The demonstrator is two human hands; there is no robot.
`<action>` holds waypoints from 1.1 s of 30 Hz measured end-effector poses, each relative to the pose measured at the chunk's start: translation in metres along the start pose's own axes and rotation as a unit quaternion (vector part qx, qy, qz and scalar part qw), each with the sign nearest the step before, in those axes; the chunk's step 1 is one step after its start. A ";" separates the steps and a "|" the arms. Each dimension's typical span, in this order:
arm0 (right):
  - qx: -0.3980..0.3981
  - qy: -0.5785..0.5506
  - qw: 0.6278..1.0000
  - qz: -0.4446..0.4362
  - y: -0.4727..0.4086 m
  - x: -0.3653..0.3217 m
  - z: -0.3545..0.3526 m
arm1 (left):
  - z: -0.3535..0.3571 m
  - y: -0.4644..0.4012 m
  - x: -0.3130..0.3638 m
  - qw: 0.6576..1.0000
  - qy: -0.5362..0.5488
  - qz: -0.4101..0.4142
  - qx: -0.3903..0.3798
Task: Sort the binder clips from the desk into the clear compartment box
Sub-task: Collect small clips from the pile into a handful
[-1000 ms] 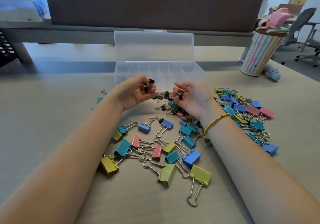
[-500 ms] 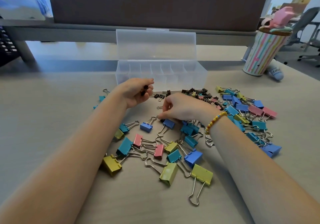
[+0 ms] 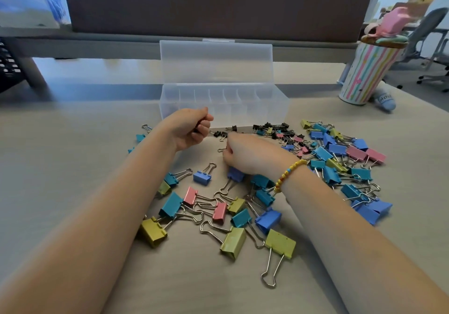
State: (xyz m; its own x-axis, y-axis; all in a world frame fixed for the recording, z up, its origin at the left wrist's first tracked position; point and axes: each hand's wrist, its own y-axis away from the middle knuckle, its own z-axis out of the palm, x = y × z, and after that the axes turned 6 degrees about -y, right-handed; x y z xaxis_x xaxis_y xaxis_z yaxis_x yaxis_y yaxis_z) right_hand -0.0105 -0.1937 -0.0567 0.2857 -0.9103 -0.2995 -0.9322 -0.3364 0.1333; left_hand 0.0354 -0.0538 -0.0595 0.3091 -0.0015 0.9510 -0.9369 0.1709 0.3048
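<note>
Nearly all the work remains: the clear compartment box (image 3: 224, 100), lid up at upper centre of the frame, shows no clips that can be made out in its compartments, while the binder clips (image 3: 325, 158) lie spread over the counter (image 3: 60, 168) at centre and right. The left hand (image 3: 188, 129) is curled round small black clips just before the box; the right hand (image 3: 245, 154) pinches a small clip on the counter.

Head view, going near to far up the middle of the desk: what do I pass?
Yellow-green binder clip → pink binder clip → right hand → small black clips → clear compartment box → its raised lid → dark partition panel.
</note>
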 end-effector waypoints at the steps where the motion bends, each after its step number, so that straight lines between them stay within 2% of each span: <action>1: 0.030 -0.046 0.998 0.004 -0.001 0.003 -0.002 | 0.000 0.000 0.000 1.000 -0.003 0.004 0.002; 3: 0.083 -0.170 0.982 0.010 -0.001 0.008 -0.009 | 0.000 0.000 0.000 1.000 -0.005 0.010 0.007; 5: 0.135 -0.292 0.947 0.017 -0.003 0.015 -0.015 | 0.001 0.000 0.000 1.000 -0.023 0.013 0.012; 7: 0.170 -0.374 0.911 0.031 -0.006 0.021 -0.016 | 0.004 0.001 0.000 0.990 -0.137 0.031 0.031; 8: 0.177 -0.386 0.905 0.035 -0.007 0.024 -0.014 | 0.005 0.002 -0.001 0.968 -0.240 0.050 0.048; 10: 0.178 -0.348 0.920 0.035 -0.009 0.027 -0.008 | 0.007 0.001 -0.005 0.884 -0.448 0.109 0.074; 11: 0.175 -0.335 0.925 0.032 -0.010 0.028 -0.006 | 0.008 -0.001 -0.007 0.841 -0.519 0.131 0.078; 13: 0.174 -0.362 0.915 0.027 -0.011 0.027 -0.004 | 0.007 -0.002 -0.011 0.783 -0.602 0.140 0.074; 15: 0.175 -0.458 0.871 0.036 -0.013 0.025 -0.005 | 0.006 -0.004 -0.012 0.737 -0.660 0.135 0.062; 18: 0.139 -0.621 0.770 0.041 -0.015 0.026 -0.008 | 0.007 -0.004 -0.012 0.672 -0.727 0.135 0.044; 20: 0.109 -0.654 0.747 0.039 -0.015 0.027 -0.007 | 0.008 -0.004 -0.011 0.649 -0.748 0.133 0.038; 22: 0.091 -0.632 0.768 0.054 -0.016 0.029 -0.004 | 0.009 -0.003 -0.009 0.644 -0.755 0.116 0.030; 24: 0.090 -0.567 0.816 0.071 -0.016 0.027 -0.004 | 0.009 -0.003 -0.008 0.645 -0.758 0.098 0.018; 27: 0.125 -0.353 0.926 0.056 -0.015 0.024 -0.005 | 0.008 -0.002 -0.006 0.643 -0.762 0.078 0.001; 28: 0.133 -0.273 0.952 0.035 -0.015 0.024 -0.004 | 0.008 -0.001 -0.005 0.642 -0.763 0.076 -0.002; 30: 0.120 -0.152 0.981 -0.001 -0.014 0.023 0.000 | 0.008 0.002 -0.003 0.644 -0.761 0.077 -0.003; 31: 0.105 -0.106 0.989 -0.010 -0.013 0.023 0.001 | 0.007 0.003 -0.002 0.656 -0.751 0.077 -0.004; 32: 0.088 -0.069 0.994 -0.015 -0.013 0.023 0.003 | 0.007 0.005 0.000 0.685 -0.725 0.078 -0.010; 33: 0.076 -0.040 0.996 -0.019 -0.013 0.022 0.004 | 0.006 0.006 0.001 0.734 -0.674 0.079 -0.022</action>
State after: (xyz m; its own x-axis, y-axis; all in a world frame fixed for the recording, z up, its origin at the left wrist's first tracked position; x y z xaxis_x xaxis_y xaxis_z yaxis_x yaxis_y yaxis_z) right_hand 0.0075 -0.2087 -0.0689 0.3080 -0.8735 -0.3771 -0.9458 -0.3239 -0.0222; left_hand 0.0290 -0.0590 -0.0561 -0.2736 -0.9468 0.1694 -0.9281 0.3061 0.2120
